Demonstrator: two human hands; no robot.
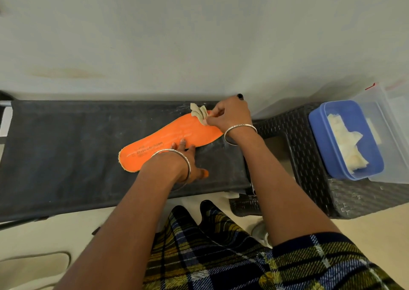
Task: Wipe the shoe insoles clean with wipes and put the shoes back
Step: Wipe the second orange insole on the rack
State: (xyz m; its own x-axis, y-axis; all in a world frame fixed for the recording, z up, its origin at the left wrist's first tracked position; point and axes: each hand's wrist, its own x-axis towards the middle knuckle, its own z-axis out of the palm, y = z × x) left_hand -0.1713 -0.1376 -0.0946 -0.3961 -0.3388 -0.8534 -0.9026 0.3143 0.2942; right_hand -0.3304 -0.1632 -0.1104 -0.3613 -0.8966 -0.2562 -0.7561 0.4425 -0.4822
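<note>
An orange insole (163,134) lies flat on a black fabric bench (62,148), its heel end toward the left. My left hand (188,161) presses down on the insole's near edge with straight fingers. At the insole's toe end, my right hand (228,115) pinches a crumpled, soiled wipe (199,112) against the orange surface. Both wrists carry silver bangles. No shoe shows clearly.
A blue plastic box (332,148) holding folded white wipes sits on a dark woven stool (309,157) at the right, with a clear container (394,121) beside it. A pale wall rises behind the bench. My plaid clothing fills the lower frame.
</note>
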